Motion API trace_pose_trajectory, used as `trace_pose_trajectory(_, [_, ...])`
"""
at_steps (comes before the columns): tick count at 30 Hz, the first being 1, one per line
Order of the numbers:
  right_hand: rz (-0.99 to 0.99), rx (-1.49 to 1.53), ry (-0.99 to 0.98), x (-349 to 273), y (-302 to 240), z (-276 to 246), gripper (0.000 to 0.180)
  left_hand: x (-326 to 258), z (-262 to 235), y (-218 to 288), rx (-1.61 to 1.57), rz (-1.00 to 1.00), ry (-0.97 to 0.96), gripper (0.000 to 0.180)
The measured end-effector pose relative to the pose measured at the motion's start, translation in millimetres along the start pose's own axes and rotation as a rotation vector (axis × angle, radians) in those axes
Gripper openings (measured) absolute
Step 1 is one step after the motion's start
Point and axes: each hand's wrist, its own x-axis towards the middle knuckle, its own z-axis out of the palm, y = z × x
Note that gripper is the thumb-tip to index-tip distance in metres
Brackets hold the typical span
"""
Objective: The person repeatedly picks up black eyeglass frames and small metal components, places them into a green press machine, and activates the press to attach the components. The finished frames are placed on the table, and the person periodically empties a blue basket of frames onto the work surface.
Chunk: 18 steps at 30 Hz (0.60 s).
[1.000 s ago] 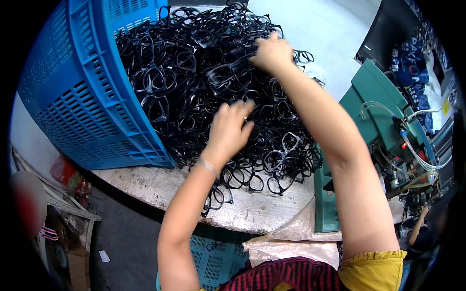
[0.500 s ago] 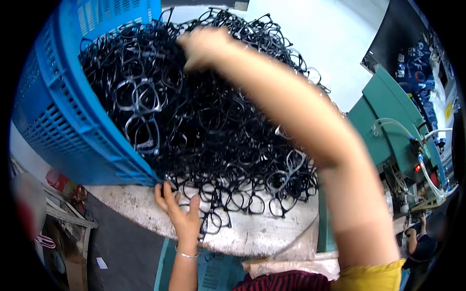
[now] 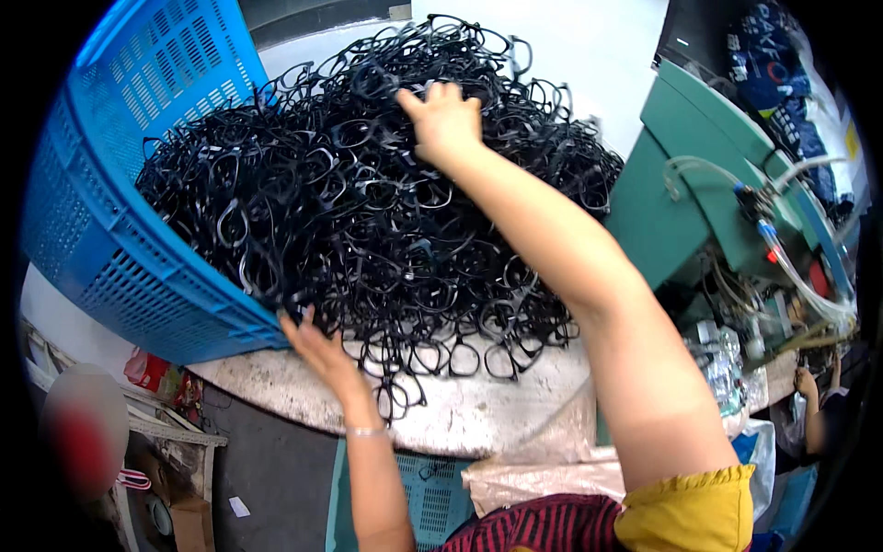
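A large heap of black eyeglass frames (image 3: 368, 212) spills out of a blue plastic crate (image 3: 138, 262) that is tipped on its side on the left. My right hand (image 3: 446, 124) reaches over the upper middle of the heap, fingers spread among the frames, with no frame clearly gripped. At the crate's near corner is my left hand (image 3: 324, 357), its fingers stretched out and the tips at the rim beside the lowest frames. Whether those tips press on the crate or on a frame is hard to tell.
The heap rests on a worn white tabletop (image 3: 460, 414) with a curved front edge. A green machine (image 3: 685, 175) with clear hoses stands on the right. Below the table edge is a teal crate (image 3: 437, 501). Another person's arm (image 3: 814, 405) shows at far right.
My right hand has moved right across the heap, away from the crate. More of the crate's inner wall shows, and frames lie lower there. My left hand stays by the crate's corner.
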Motion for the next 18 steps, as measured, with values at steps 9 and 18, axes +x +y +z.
trace_pose_trajectory(9, [0.293, -0.064, -0.105, -56.1, 108.8, -41.9, 0.085, 37.9, 63.8, 29.2, 0.150, 0.399, -0.015, 0.073])
trace_pose_trajectory(18, [0.677, 0.105, -0.284, -17.5, 146.5, -59.7, 0.091, 96.0, 175.7, 25.6, 0.869, 0.428, -0.146, 0.073])
